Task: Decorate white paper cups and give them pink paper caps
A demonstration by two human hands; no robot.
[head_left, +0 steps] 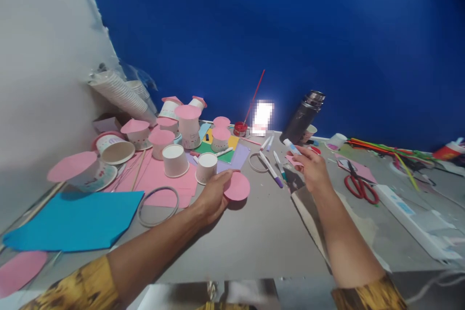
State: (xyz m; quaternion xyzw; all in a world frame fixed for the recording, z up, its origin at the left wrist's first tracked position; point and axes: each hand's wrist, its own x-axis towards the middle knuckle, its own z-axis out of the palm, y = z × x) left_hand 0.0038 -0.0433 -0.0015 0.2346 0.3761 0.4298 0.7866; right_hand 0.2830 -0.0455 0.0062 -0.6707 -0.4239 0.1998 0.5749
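Note:
My left hand point(211, 197) pinches the left edge of a pink paper circle point(238, 187) above the grey table. In my right hand point(314, 167) is a small white and light-blue tube, apparently a glue stick point(291, 147), its white end pointing up and left. Just behind my left hand stand two upside-down white paper cups, one nearer point(207, 167) and one to its left point(175, 160). Further back, several upturned cups wear pink paper tops, such as this cup point(189, 128). Several markers point(271, 169) lie between my hands.
Blue paper point(76, 220), pink sheets point(160, 186) and a tape ring point(159, 206) lie left. A dark flask point(303, 116) stands at the back. Right are red-handled scissors point(361, 189) and a white power strip point(410, 218). Stacked cups point(119, 94) lean by the wall.

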